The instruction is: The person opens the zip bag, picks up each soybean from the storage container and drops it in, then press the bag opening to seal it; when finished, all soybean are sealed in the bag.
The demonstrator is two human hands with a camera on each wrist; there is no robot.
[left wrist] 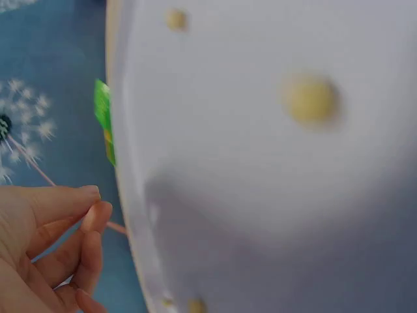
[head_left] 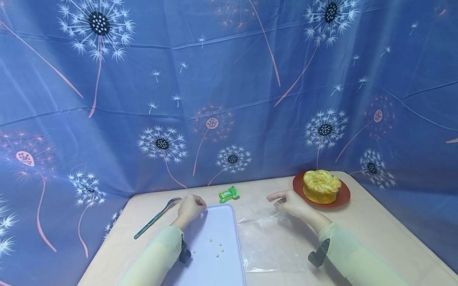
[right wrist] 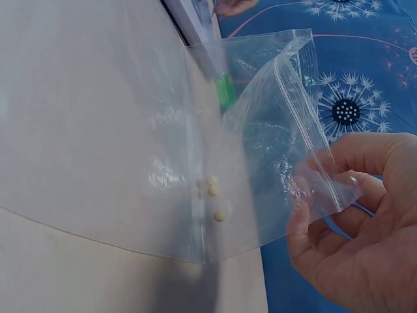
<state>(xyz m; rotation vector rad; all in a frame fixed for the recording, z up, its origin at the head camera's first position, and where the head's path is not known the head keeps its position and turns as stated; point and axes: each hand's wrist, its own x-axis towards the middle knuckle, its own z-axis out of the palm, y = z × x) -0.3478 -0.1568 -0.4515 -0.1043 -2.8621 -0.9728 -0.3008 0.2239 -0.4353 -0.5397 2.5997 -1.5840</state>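
Note:
My right hand (head_left: pixel 291 202) grips a clear zip-lock bag (head_left: pixel 268 242) near its zip. In the right wrist view the bag's mouth gapes, and a few small pale-yellow beans (right wrist: pixel 219 216) lie in it, low by the fold. My left hand (head_left: pixel 191 208) is over the far left corner of the pale lilac tray (head_left: pixel 207 226). Its thumb and forefinger tips meet in the left wrist view; I cannot tell whether something small is between them. Several yellow beans (left wrist: pixel 313 101) lie scattered on the tray.
A green-wrapped packet (head_left: pixel 229 194) lies behind the tray. Left of the tray is a fork (head_left: pixel 155 218) with a dark green handle. At the back right, a red plate (head_left: pixel 344 195) holds a round yellow bread (head_left: pixel 321 186). A blue dandelion-print curtain (head_left: pixel 229 91) hangs behind the table.

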